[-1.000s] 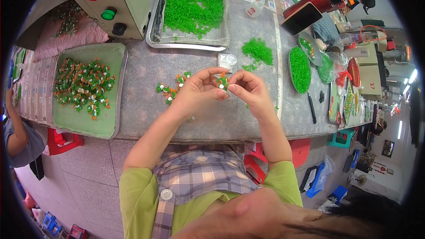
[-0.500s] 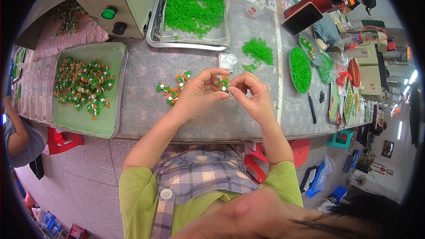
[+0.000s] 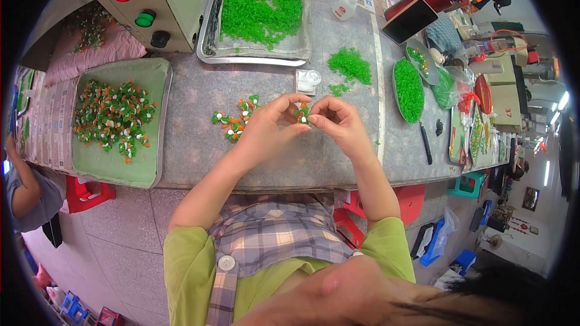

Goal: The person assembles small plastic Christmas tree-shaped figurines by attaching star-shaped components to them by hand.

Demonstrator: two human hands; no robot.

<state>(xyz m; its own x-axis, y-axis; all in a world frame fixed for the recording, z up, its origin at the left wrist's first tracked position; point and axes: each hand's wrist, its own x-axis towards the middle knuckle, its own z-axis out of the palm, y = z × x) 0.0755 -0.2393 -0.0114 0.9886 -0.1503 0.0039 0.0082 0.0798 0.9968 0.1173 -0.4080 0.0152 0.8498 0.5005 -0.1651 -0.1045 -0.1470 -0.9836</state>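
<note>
Between both hands, over the grey table (image 3: 193, 154), is a small green, white and orange figurine (image 3: 302, 115). My left hand (image 3: 270, 125) pinches it between thumb and fingers. The fingertips of my right hand (image 3: 340, 122) are closed at the figurine's right side; whether they also hold a tiny piece I cannot tell. Several similar figurines (image 3: 232, 122) lie loose just left of my left hand. Beyond my hands are a small clear dish on a white square (image 3: 309, 80) and a loose pile of green beads (image 3: 350, 66).
A green-lined tray (image 3: 158, 139) of figurines stands at left. At the back is a metal tray (image 3: 254, 60) of green beads. To the right are an oval dish of green beads (image 3: 409, 92), a black pen-like tool (image 3: 425, 143), a phone (image 3: 411, 21) and a white squeeze bottle (image 3: 345, 8).
My hands stay nearly in place around the figurine, which has shifted and turned slightly. The whole view has moved a little.
</note>
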